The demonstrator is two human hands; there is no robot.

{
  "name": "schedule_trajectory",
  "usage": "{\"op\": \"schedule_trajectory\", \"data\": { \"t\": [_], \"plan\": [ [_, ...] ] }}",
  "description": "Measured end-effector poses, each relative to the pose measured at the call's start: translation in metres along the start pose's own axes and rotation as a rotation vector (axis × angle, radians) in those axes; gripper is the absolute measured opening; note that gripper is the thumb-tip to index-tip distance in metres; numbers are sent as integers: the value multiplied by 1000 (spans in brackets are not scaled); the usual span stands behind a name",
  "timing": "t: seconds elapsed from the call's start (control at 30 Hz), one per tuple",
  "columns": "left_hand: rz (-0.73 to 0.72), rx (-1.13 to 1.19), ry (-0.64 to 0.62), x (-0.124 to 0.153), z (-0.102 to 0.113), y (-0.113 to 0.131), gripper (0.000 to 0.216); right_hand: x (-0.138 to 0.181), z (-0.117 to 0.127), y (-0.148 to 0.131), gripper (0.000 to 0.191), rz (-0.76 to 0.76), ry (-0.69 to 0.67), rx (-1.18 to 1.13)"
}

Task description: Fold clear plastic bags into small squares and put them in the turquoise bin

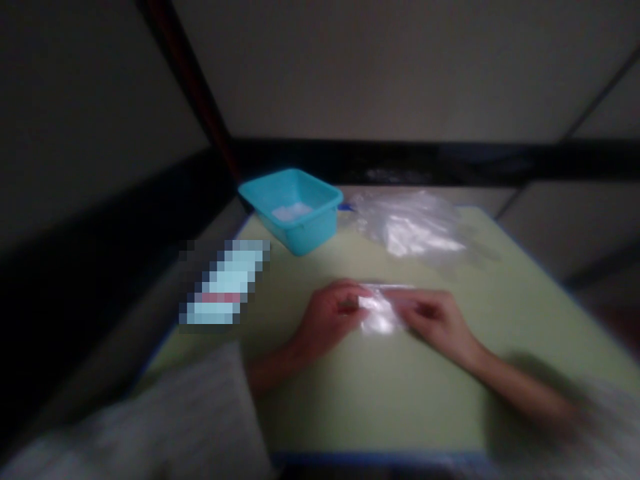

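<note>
A small clear plastic bag (381, 316) catches the light over the middle of the table, held between both hands. My left hand (334, 308) pinches its left side, thumb and fingers closed on the film. On the other side my right hand (431, 313) grips the bag's right edge between thumb and fingers. The picture is blurred, so whether anything lies inside the bag cannot be made out. Beyond the hands, at the back right, lies a heap of clear plastic bags (420, 227).
A turquoise plastic basin (310, 230) with something whitish in it stands at the back left of the yellow-green table (380, 407). A pixelated, light-coloured oblong (225, 283) is at the left edge. Walls rise behind the table.
</note>
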State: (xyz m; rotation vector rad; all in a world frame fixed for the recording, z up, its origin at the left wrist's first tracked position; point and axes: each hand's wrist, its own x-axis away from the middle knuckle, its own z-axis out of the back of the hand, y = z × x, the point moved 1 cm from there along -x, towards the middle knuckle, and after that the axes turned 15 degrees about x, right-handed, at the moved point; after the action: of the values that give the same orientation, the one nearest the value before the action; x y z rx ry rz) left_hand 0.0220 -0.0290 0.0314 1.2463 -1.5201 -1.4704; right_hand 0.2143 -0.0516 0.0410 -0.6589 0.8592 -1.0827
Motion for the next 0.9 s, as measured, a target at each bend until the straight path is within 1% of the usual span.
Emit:
{"op": "schedule_trajectory", "data": {
  "t": [0.23,0.4,0.47,0.6,0.67,0.73,0.83,0.9],
  "plan": [
    [45,-22,28,2,-1,3,28,0,0,2,24,-5,1,2],
    [43,-23,34,2,-1,6,34,0,-1,3,23,-22,12,21],
    [60,-18,22,2,-1,8,41,0,-1,3,23,-26,17,23],
    [145,1,-3,3,-1,8,64,0,-1,3,23,-47,20,10],
    [165,39,-29,3,-1,7,70,0,-1,2,23,-46,25,5],
    [138,69,-62,3,1,5,66,-1,0,2,23,-39,39,1],
    [37,39,-98,1,2,2,43,-2,1,2,24,-41,48,-1],
    [5,6,-99,0,3,0,30,-2,1,2,25,-48,34,8]
  ]
}}
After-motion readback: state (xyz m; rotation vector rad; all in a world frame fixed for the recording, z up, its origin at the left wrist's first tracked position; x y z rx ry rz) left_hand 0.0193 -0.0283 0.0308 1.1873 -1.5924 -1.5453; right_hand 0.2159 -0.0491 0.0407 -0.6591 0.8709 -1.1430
